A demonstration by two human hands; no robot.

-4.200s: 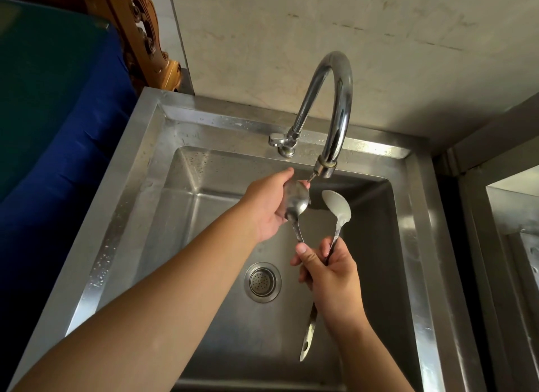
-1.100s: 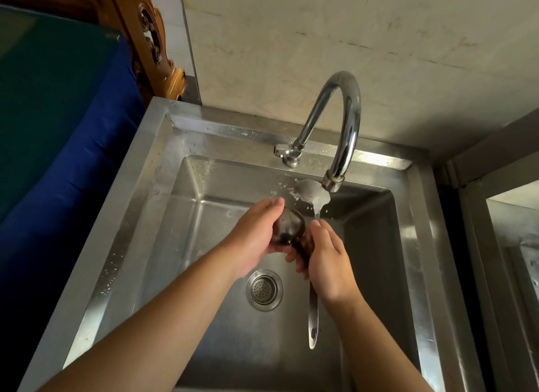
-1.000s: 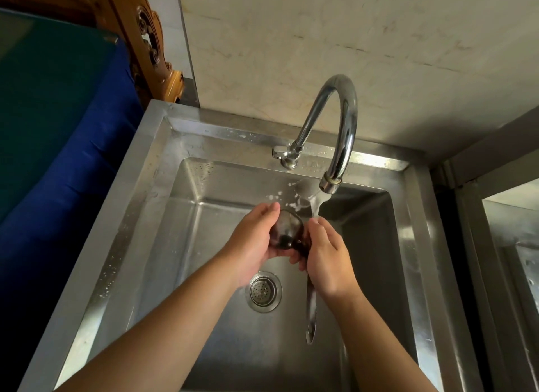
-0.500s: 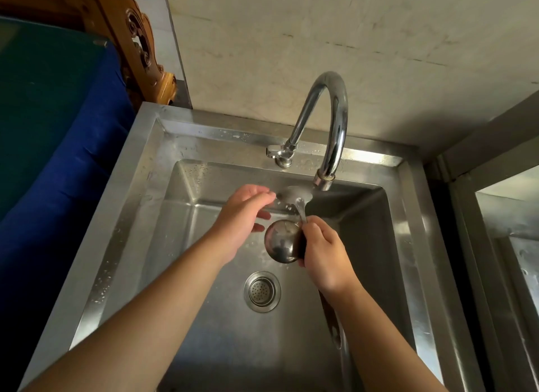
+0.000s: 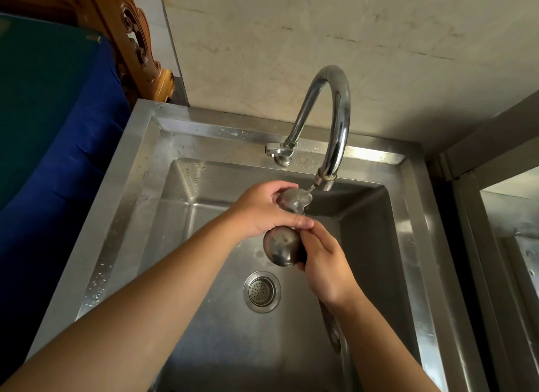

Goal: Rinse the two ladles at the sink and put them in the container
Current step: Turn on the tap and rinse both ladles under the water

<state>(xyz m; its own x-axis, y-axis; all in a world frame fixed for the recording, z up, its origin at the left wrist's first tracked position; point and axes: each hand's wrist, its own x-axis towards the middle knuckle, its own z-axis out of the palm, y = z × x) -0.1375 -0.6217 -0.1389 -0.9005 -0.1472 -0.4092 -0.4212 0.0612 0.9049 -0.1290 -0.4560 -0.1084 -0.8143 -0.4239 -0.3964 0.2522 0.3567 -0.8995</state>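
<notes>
- Since half a second ago the left hand has moved from open beside the tap stream to curling over the upper ladle bowl, under the running water.
- Right hand grips both handles; second ladle bowl sits just below the left thumb.
- One handle end shows below the wrist; the other seems hidden.
- Steel sink, drain, faucet; stained wall behind.

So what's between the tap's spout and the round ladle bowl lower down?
In the head view, the other ladle's bowl sits there under the spout, water running onto it, with the left hand gripping it, above the round bowl.
</notes>
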